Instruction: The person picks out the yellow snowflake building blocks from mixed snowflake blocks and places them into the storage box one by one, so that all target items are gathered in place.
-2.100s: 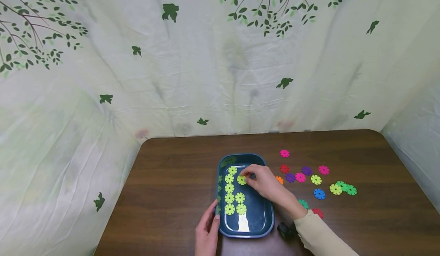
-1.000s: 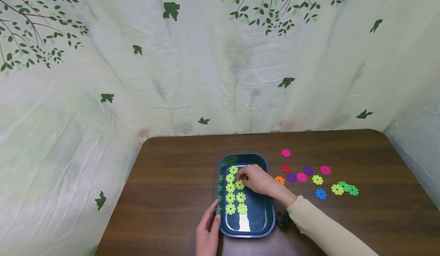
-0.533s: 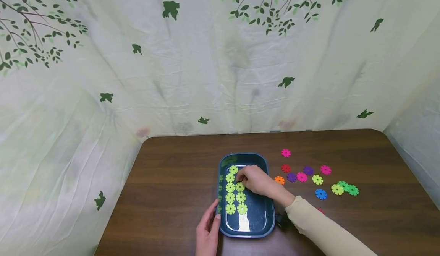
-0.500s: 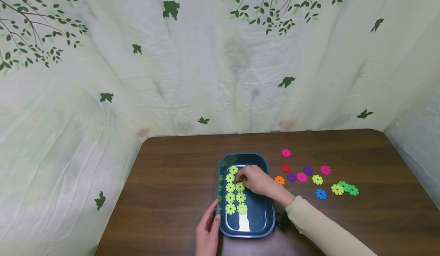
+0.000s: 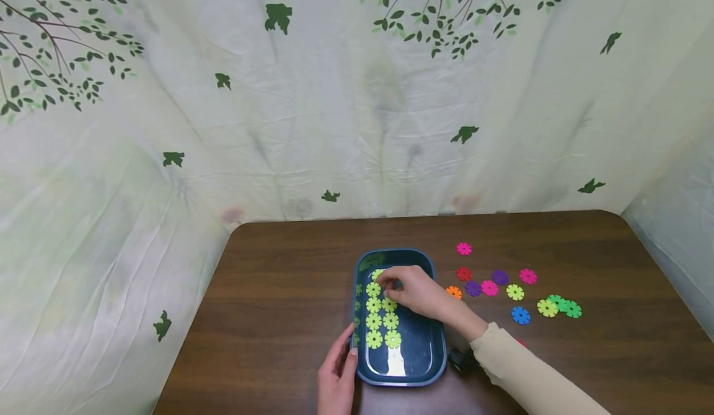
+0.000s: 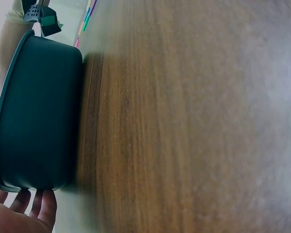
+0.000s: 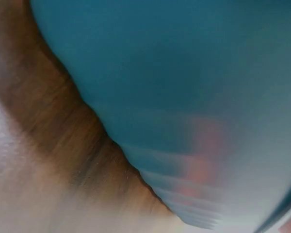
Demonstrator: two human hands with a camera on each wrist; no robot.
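Observation:
A dark blue tray (image 5: 415,365) holds two columns of flower-shaped yellow-green discs (image 5: 374,321), the left column longer. My right hand (image 5: 415,288) hovers over the tray's upper part, thumb and index finger parted with nothing visible between them. Just below its thumb lies the top disc (image 5: 390,304) of the right column. My left hand (image 5: 336,375) rests against the tray's left side. In the left wrist view, its fingers (image 6: 47,206) touch the tray's outer wall (image 6: 39,111). The right wrist view has the tray's side (image 7: 136,73) filling much of it, blurred, and no fingers clearly visible.
Right of the tray, loose flower discs lie on the brown table (image 5: 284,303): pink (image 5: 489,288), purple (image 5: 499,277), blue (image 5: 520,315), green (image 5: 572,308), yellow (image 5: 547,307) and others. The right sleeve (image 5: 530,368) passes over a red disc. A patterned cloth (image 5: 357,124) hangs behind.
The right hand lowered a yellow-green disc onto the top of the right column and let it go. Its fingers have since parted and risen slightly. The left hand stays at the tray.

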